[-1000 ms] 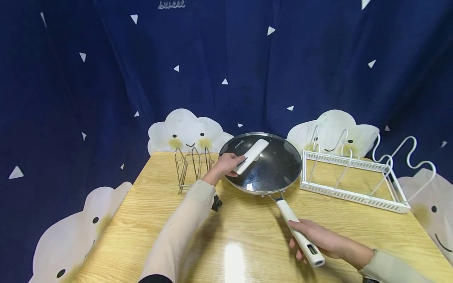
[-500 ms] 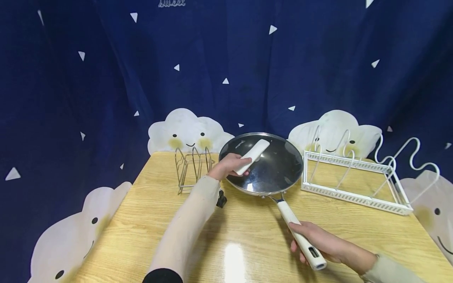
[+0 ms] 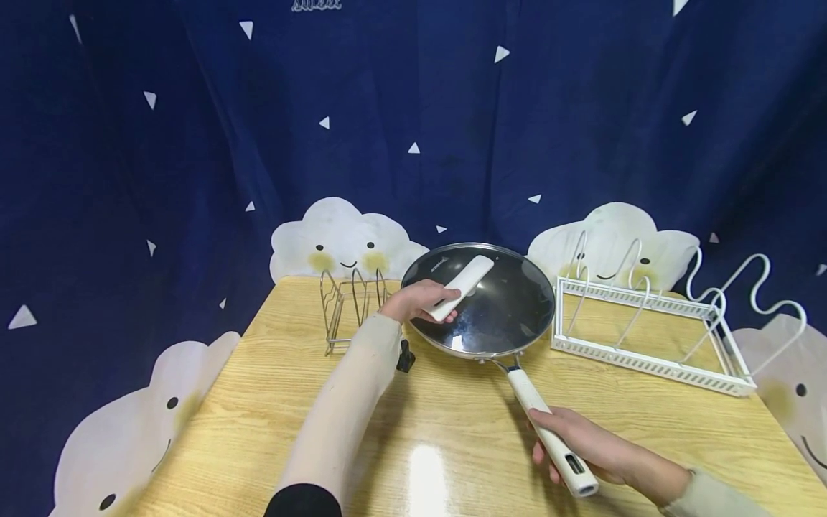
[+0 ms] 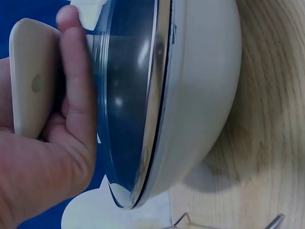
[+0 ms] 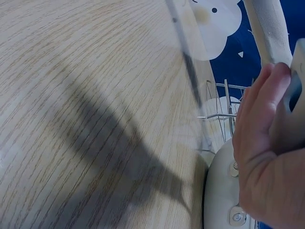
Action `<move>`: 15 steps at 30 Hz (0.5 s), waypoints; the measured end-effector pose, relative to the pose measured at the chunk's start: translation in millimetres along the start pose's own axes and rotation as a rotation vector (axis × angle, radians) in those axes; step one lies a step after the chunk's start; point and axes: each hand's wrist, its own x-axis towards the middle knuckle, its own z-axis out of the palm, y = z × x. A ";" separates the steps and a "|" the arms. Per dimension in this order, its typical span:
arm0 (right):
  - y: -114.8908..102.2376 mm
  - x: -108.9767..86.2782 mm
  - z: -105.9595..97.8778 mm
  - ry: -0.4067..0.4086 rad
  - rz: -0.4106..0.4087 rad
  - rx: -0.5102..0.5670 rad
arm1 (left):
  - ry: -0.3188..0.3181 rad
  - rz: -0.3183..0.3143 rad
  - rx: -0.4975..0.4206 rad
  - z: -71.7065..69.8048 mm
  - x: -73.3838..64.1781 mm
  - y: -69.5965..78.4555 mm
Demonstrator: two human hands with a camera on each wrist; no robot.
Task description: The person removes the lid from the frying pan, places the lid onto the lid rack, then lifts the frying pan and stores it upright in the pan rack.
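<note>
A cream-white wok (image 4: pixel 209 90) with a long pale handle (image 3: pixel 526 389) stands at the back middle of the table. Its dark glass lid (image 3: pixel 507 305) covers it, the metal rim seated along the wok's edge in the left wrist view. My left hand (image 3: pixel 421 299) grips the near-left end of the lid's flat white handle (image 3: pixel 472 276), thumb on top and fingers underneath. With my right hand (image 3: pixel 584 439) I hold the wok's long handle near its end, the thumb laid across the top. In the right wrist view my right hand (image 5: pixel 267 148) curls round that handle.
Left of the wok is a small metal wire rack (image 3: pixel 352 312). Close on its right stands a white rack (image 3: pixel 652 364) with upright loops. A small black object (image 3: pixel 405 357) shows beside the left sleeve. Behind the wooden table (image 3: pixel 478 438) hangs a dark blue curtain (image 3: pixel 362 86).
My left hand has shifted slightly right and taken a deeper grip on the lid's handle. The right hand keeps its hold, and the wok and lid look almost unmoved.
</note>
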 end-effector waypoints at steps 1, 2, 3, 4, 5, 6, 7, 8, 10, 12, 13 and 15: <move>0.1 -0.2 0.1 0.000 -0.001 -0.001 | -0.007 -0.004 0.005 0.1 0.2 0.6; 0.2 -0.3 0.2 0.001 -0.002 -0.002 | -0.015 -0.006 0.004 0.1 0.7 1.0; 0.3 -0.3 0.2 0.002 -0.004 -0.003 | -0.024 -0.008 -0.004 0.0 1.0 1.2; 0.3 -0.2 0.2 0.002 -0.007 -0.003 | -0.034 -0.008 -0.013 -0.2 1.4 1.3; 0.4 -0.2 0.1 0.001 -0.009 -0.001 | -0.042 -0.006 -0.020 -0.5 1.6 1.3; 0.5 -0.1 -0.1 0.001 -0.012 0.000 | -0.051 -0.005 -0.032 -0.9 1.9 1.3; 0.7 0.0 -0.3 -0.001 -0.014 0.003 | -0.059 -0.004 -0.044 -1.3 2.1 1.2; 0.8 0.1 -0.5 -0.001 -0.014 0.007 | -0.065 -0.003 -0.058 -1.8 2.5 0.9; 1.1 0.1 -1.1 -0.006 -0.014 0.014 | -0.075 -0.003 -0.073 -2.7 3.5 0.0; 1.1 0.1 -2.0 -0.013 -0.013 0.013 | -0.079 -0.008 -0.077 -3.3 4.7 -0.8; 1.2 0.0 -2.5 -0.016 -0.010 0.013 | -0.081 -0.012 -0.072 -3.5 5.3 -0.9; 1.5 -0.1 -3.1 -0.019 -0.010 0.006 | -0.084 -0.021 -0.059 -3.6 7.1 -0.8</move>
